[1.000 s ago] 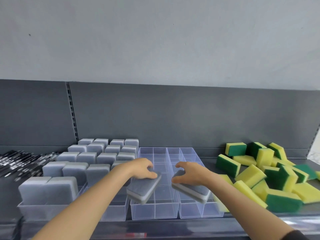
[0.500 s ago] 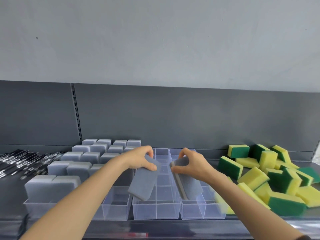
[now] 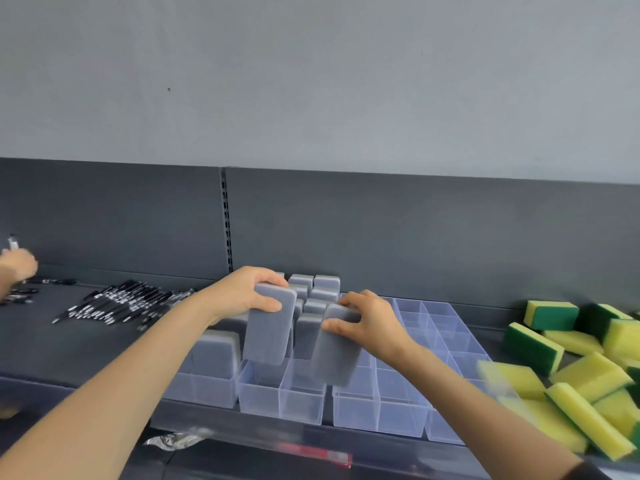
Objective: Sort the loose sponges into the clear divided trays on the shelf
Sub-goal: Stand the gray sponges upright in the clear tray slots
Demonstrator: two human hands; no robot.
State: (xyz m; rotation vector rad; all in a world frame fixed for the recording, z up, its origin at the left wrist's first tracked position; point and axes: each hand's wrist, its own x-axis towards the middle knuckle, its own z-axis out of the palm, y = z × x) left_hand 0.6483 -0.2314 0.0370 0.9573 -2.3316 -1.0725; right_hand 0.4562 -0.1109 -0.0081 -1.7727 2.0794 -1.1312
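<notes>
My left hand (image 3: pixel 251 295) grips the top of a grey sponge (image 3: pixel 268 330) held upright over the front compartments of the left clear tray (image 3: pixel 277 398). My right hand (image 3: pixel 369 322) holds a second grey sponge (image 3: pixel 334 355), also upright and slightly tilted, just to the right above the same tray's front row. Behind them several grey sponges (image 3: pixel 322 289) stand in the tray's rear compartments. A second clear divided tray (image 3: pixel 433 327) to the right has nothing in it that I can see.
A heap of loose yellow-and-green sponges (image 3: pixel 585 362) lies on the shelf at the right. Black pens (image 3: pixel 128 303) are spread on the shelf at the left, where another person's hand (image 3: pixel 17 268) holds one. A dark back panel (image 3: pixel 381 230) closes the shelf behind.
Both hands carried their grey sponges from above the middle tray leftward and turned them from flat to upright. The view swung left, bringing the pens and another hand into sight.
</notes>
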